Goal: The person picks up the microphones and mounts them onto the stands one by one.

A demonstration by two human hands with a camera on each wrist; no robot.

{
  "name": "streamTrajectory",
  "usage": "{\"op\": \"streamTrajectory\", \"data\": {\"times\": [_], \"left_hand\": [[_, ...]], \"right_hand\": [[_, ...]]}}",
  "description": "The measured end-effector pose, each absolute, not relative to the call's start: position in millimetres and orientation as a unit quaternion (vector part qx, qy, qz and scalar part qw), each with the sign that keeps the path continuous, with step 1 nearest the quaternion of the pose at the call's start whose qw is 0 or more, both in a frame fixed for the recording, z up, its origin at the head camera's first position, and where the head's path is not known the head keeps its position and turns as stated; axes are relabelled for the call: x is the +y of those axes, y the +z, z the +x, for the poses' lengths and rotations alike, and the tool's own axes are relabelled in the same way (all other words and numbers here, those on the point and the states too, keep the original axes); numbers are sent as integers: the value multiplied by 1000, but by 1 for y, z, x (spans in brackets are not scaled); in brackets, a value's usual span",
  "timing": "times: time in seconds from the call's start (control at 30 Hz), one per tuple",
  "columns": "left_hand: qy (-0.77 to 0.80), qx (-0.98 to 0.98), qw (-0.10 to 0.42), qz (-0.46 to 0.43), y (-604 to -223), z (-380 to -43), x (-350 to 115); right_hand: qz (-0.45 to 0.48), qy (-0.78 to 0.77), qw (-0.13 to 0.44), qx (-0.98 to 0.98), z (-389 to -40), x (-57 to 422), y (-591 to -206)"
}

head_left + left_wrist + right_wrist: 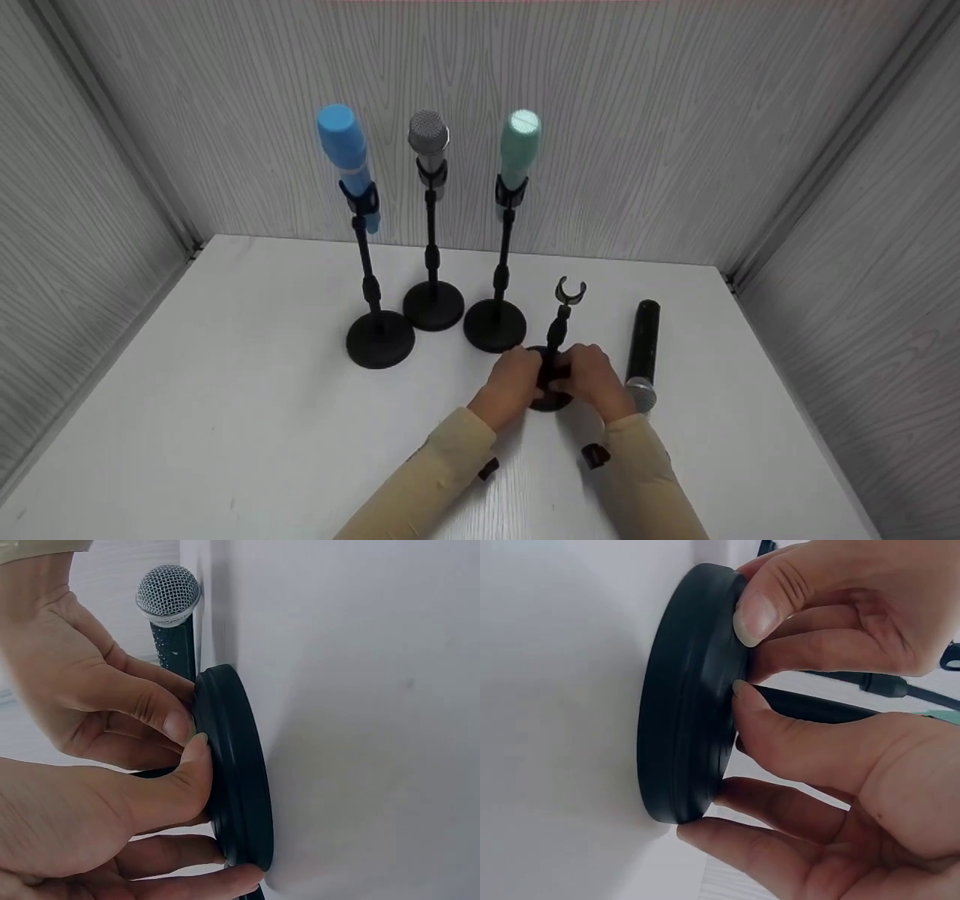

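Both hands are at the round base of a black desktop microphone stand (pixel 556 334), which has a U-shaped clip (pixel 571 294) with nothing in it. My left hand (pixel 514 379) holds the base's left side, and my right hand (pixel 592 375) grips the right side. In the left wrist view the left thumb presses the top of the base (pixel 236 757), with fingers at its rim. The right wrist view shows the right hand (pixel 885 795) likewise, thumb on top beside the pole and fingers along the edge. A black microphone (pixel 645 341) with a silver mesh head lies right of the right hand.
Three more stands hold upright-leaning microphones: a blue one (pixel 343 139) at left, a silver-headed one (pixel 429 135) in the middle and a green one (pixel 519 146). They stand on a white table (pixel 225 420) enclosed by grey wood-grain panels (pixel 637 135) behind and on both sides.
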State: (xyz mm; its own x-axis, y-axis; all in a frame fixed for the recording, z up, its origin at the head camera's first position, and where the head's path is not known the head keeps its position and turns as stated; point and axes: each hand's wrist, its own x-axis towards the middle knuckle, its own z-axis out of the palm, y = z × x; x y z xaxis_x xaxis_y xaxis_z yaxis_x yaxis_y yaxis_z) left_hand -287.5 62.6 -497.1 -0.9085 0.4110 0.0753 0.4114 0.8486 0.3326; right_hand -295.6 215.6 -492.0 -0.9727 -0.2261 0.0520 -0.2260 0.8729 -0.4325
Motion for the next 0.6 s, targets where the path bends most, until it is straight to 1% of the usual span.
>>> {"op": "streamTrajectory", "data": {"times": [0.17,0.4,0.6], "left_hand": [[-195,-958,-2,-211,-500,-278,53],[-206,-955,19,-211,-502,-267,41],[-209,-956,16,-207,-502,-261,33]], "right_hand": [[-127,-219,-3,967,-287,207,-493],[-144,-223,-9,964,-280,196,-493],[-153,-218,-3,964,-276,189,-490]]}}
